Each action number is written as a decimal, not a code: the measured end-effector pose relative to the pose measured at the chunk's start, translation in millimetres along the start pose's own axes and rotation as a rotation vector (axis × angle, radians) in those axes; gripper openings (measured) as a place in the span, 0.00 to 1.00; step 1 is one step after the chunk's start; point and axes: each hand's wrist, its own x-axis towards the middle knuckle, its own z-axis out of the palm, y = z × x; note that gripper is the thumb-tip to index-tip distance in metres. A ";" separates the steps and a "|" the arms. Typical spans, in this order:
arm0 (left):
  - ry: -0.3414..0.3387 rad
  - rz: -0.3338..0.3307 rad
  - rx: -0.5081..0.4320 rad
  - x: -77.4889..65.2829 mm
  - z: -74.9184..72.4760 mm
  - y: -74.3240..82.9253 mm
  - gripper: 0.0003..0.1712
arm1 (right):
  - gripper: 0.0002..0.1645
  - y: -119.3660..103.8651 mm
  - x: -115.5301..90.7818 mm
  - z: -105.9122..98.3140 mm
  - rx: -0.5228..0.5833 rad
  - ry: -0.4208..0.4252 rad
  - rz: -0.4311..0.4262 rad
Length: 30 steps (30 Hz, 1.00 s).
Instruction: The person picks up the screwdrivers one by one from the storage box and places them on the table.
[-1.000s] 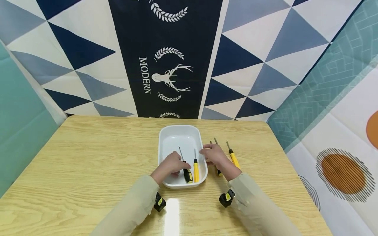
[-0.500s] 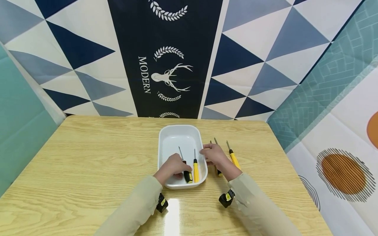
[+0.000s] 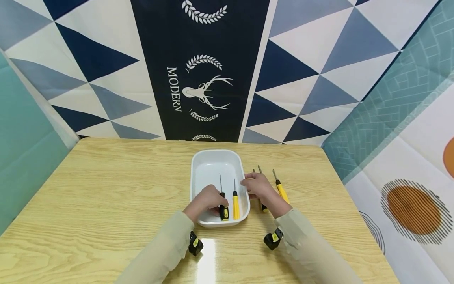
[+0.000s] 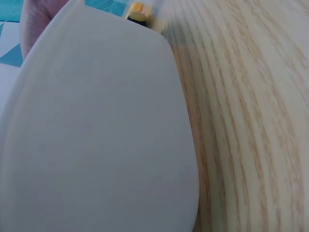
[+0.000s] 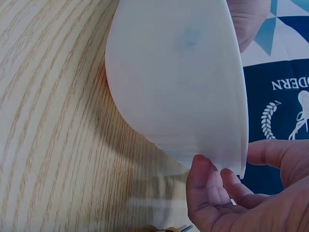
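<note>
Inside the white tray (image 3: 206, 169), my left hand (image 3: 207, 199) holds a black-and-yellow screwdriver (image 3: 224, 213) by its handle, thumb across the top. The shaft points toward the far end of the tray. Beside it on the tray floor lies a yellow-handled screwdriver (image 3: 236, 207) with a black collar, roughly parallel. My right hand (image 3: 261, 187) grips the tray's right wall; in the right wrist view its thumb is over the rim and its curled fingers are against the outside. In the left wrist view the tray's wall (image 4: 106, 111) hides most of the left hand.
On the wooden table (image 3: 117, 197), right of the tray, lies another yellow-handled screwdriver (image 3: 281, 192). A black-handled screwdriver (image 3: 264, 208) and a further shaft are partly hidden under the right hand. A patterned wall cloth (image 3: 213, 79) stands behind the table.
The black-and-yellow screwdriver has turned in the left hand, from slanted to nearly parallel with the yellow-handled one. The left hand shifted slightly right earlier; the right hand stays on the tray.
</note>
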 end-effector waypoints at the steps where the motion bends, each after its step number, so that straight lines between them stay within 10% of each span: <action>1: -0.001 -0.004 -0.004 0.1 -0.3 -0.5 0.16 | 0.24 0.3 -0.1 -0.1 0.002 -0.001 0.000; 14: -0.028 -0.040 -0.221 1.9 -5.8 -6.2 0.08 | 0.24 2.1 0.7 -1.0 0.023 -0.010 -0.002; 30: -0.119 0.090 -0.519 -0.1 -14.5 -7.5 0.18 | 0.24 2.8 0.5 0.2 0.022 0.013 -0.005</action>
